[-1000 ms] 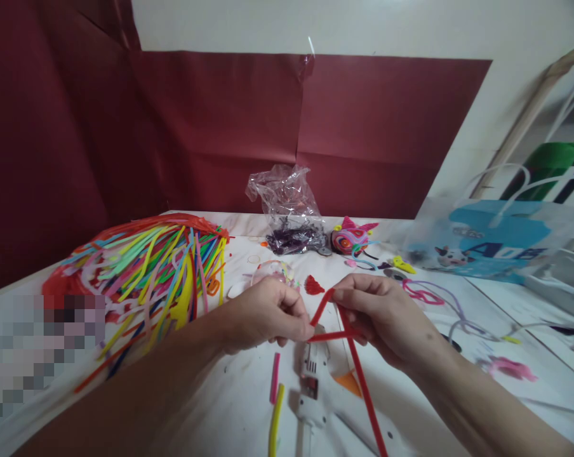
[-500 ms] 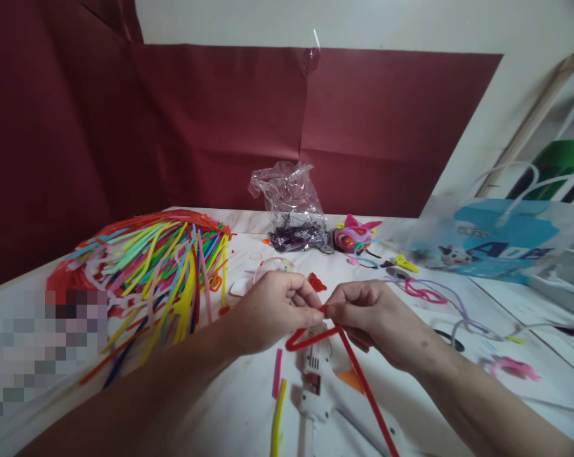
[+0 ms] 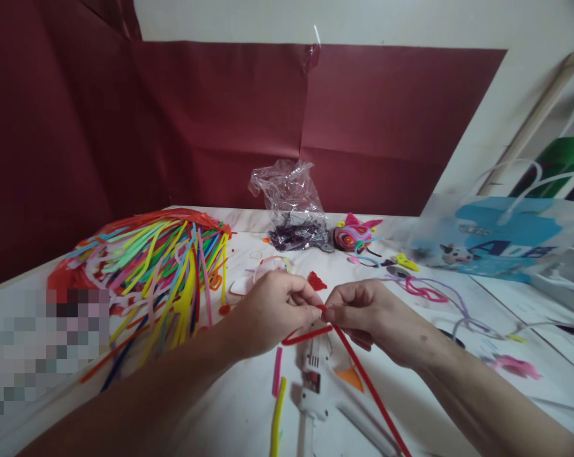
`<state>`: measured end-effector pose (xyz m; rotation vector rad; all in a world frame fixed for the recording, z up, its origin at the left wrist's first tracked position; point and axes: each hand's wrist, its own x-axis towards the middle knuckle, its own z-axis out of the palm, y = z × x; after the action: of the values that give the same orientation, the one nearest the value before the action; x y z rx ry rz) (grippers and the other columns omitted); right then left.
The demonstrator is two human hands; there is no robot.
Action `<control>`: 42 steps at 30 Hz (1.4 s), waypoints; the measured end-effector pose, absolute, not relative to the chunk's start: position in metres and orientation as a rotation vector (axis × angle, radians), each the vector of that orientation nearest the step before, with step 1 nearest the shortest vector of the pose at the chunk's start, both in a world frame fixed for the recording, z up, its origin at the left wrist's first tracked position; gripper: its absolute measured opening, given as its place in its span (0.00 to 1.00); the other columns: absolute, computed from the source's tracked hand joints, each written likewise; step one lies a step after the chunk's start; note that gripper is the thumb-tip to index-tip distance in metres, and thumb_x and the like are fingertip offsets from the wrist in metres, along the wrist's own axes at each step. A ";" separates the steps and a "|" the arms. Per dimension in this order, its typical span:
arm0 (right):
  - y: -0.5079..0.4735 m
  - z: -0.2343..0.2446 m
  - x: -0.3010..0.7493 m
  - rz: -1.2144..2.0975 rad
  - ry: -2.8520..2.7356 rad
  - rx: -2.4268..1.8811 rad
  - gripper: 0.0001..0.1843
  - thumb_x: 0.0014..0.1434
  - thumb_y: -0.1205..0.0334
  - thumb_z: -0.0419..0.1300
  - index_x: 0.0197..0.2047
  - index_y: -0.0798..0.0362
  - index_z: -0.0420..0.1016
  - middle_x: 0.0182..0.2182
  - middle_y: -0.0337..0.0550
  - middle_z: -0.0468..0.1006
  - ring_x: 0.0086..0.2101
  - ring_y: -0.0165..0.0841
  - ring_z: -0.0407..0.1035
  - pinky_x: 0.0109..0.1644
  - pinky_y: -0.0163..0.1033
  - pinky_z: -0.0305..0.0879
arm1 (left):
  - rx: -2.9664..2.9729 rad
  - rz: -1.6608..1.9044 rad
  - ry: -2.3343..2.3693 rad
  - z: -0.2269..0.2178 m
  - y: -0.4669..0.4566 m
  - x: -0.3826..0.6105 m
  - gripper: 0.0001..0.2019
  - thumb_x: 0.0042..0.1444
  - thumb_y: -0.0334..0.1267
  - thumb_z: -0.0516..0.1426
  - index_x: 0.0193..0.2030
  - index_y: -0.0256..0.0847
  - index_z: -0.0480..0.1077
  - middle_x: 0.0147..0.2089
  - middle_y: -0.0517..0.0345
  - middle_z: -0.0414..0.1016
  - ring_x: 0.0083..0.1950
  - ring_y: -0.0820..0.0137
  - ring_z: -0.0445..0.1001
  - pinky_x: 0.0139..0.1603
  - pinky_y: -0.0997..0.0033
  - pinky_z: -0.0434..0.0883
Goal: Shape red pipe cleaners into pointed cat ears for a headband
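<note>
My left hand [image 3: 272, 311] and my right hand [image 3: 367, 317] meet over the middle of the table, both pinched on a red pipe cleaner [image 3: 363, 381]. The pipe cleaner is folded at the pinch. One short limb runs left under my left hand, and the long limb trails down to the right towards the table's front edge. A white glue gun [image 3: 314, 381] lies on the table just below my hands.
A big heap of coloured pipe cleaners [image 3: 158, 266] lies at the left. A clear plastic bag [image 3: 291, 209] and a small colourful craft figure [image 3: 351, 236] stand at the back. Pink and yellow pieces [image 3: 277, 400] lie near the glue gun. A blue printed bag [image 3: 501, 241] sits at the right.
My hands have come together at the fold of the red pipe cleaner. The open triangle shape seen before has flattened, with the short limb lying lower.
</note>
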<state>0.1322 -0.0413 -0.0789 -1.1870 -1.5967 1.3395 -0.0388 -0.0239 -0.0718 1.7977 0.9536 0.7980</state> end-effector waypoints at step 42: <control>-0.042 -0.080 0.130 1.352 -1.839 -1.138 0.13 0.51 0.61 0.59 0.19 0.55 0.63 0.14 0.28 0.53 0.16 0.22 0.42 0.19 0.33 0.37 | 1.931 0.858 0.954 -0.071 -0.023 -0.040 0.03 0.43 0.31 0.53 0.23 0.38 0.67 0.20 0.64 0.66 0.24 0.77 0.63 0.22 0.79 0.59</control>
<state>0.1303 -0.0422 -0.0802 -1.1378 -1.8391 1.3518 -0.0404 -0.0234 -0.0706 1.9306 0.9543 0.8579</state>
